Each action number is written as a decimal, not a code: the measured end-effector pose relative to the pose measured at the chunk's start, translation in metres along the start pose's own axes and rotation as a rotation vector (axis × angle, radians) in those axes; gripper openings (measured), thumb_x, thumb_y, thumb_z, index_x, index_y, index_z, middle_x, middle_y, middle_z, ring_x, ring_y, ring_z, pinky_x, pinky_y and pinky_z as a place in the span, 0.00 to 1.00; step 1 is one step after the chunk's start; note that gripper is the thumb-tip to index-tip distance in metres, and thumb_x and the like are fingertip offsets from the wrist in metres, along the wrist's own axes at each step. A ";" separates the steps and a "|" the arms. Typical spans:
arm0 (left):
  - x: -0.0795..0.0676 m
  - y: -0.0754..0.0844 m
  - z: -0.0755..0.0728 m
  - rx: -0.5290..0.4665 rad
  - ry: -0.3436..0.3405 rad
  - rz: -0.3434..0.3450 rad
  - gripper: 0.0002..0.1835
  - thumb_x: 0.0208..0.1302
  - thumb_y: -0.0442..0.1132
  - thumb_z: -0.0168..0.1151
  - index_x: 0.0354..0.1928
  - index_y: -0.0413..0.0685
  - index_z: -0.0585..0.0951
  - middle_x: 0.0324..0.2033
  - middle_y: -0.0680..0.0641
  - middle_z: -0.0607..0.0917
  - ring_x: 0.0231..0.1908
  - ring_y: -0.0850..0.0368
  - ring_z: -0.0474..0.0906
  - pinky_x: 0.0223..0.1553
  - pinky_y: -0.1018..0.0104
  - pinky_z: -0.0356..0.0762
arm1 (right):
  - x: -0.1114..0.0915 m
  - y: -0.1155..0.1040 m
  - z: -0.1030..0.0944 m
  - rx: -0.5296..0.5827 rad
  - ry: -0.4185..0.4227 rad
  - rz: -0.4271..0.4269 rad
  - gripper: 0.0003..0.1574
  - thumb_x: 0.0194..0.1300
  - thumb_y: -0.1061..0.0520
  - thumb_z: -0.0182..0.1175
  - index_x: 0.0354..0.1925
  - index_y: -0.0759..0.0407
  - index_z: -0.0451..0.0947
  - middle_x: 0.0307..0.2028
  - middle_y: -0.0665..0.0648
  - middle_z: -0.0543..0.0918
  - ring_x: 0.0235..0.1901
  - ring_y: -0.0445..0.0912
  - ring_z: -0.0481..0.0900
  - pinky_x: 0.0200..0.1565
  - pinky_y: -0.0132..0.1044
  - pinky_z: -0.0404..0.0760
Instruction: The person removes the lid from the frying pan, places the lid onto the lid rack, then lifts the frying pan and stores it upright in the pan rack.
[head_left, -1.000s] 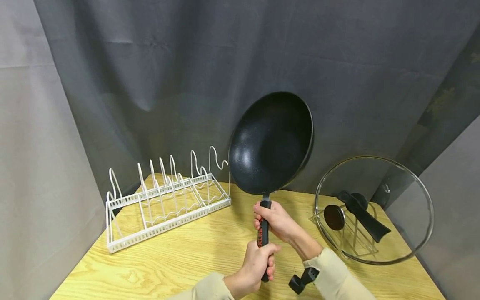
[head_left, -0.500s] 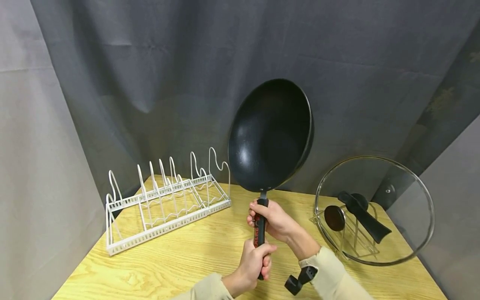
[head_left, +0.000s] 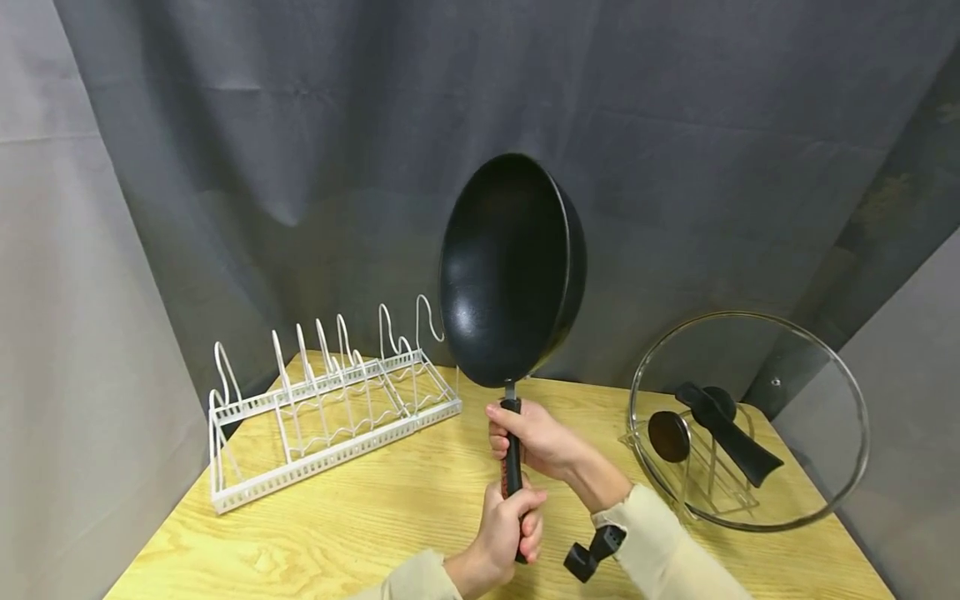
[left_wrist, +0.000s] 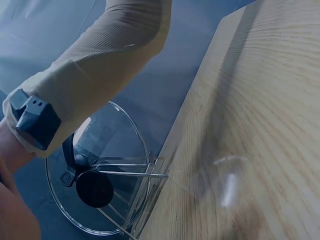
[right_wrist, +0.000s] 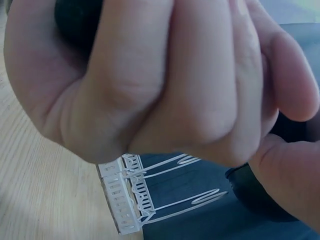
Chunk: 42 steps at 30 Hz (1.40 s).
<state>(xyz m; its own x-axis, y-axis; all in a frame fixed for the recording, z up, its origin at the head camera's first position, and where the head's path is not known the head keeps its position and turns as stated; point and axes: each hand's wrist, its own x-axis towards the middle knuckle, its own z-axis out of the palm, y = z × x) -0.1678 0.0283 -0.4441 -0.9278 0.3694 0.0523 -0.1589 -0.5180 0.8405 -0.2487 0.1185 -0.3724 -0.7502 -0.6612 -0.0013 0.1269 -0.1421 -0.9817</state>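
A deep black wok (head_left: 495, 275) is held up above the table in the head view, its handle pointing down and its inside facing left and toward me. My right hand (head_left: 536, 437) grips the upper handle (head_left: 513, 454), just under the pan. Lower down, my left hand (head_left: 504, 533) holds the handle's end. Both hands have fingers wrapped around it. In the right wrist view, curled fingers fill the upper part and dark handle shows at top left. A white wire pan rack (head_left: 337, 417) stands to the left, partly behind the wok's left edge.
At right, a large glass lid (head_left: 806, 400) leans on a small wire stand (head_left: 705, 475); a black handle (head_left: 731, 437) and a dark round disc (head_left: 668, 436) show there. Beneath lies a wooden table (head_left: 360, 525), with a grey curtain (head_left: 315, 167) behind it.
The wok has risen, shifted left and turned so more of its right outer side shows. Both hands have moved left with it, still gripping the handle. Rack and lid stay put.
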 end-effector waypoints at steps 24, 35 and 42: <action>-0.008 0.016 -0.005 -0.169 -0.038 0.061 0.14 0.63 0.34 0.48 0.19 0.51 0.62 0.06 0.59 0.64 0.05 0.68 0.63 0.07 0.76 0.62 | 0.021 -0.012 0.026 -0.115 0.010 0.068 0.14 0.72 0.61 0.48 0.27 0.62 0.62 0.18 0.52 0.66 0.19 0.41 0.65 0.25 0.31 0.68; -0.011 0.023 -0.004 -0.271 -0.056 0.042 0.14 0.64 0.33 0.45 0.20 0.52 0.63 0.06 0.60 0.65 0.05 0.69 0.63 0.08 0.77 0.63 | 0.029 -0.014 0.031 -0.150 -0.004 0.096 0.16 0.71 0.60 0.50 0.25 0.61 0.63 0.17 0.52 0.67 0.18 0.40 0.66 0.24 0.30 0.68; -0.012 0.024 -0.005 -0.303 -0.060 0.044 0.14 0.65 0.33 0.44 0.20 0.54 0.64 0.07 0.60 0.64 0.06 0.70 0.62 0.08 0.78 0.63 | 0.033 -0.014 0.034 -0.170 0.002 0.125 0.17 0.72 0.59 0.49 0.24 0.62 0.64 0.16 0.52 0.67 0.17 0.39 0.67 0.24 0.29 0.69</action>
<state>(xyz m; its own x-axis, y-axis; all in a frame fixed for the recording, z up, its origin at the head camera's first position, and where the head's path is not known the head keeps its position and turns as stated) -0.1620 0.0083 -0.4274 -0.9157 0.3820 0.1245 -0.2207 -0.7373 0.6385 -0.2537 0.0736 -0.3528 -0.7367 -0.6645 -0.1250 0.1075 0.0675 -0.9919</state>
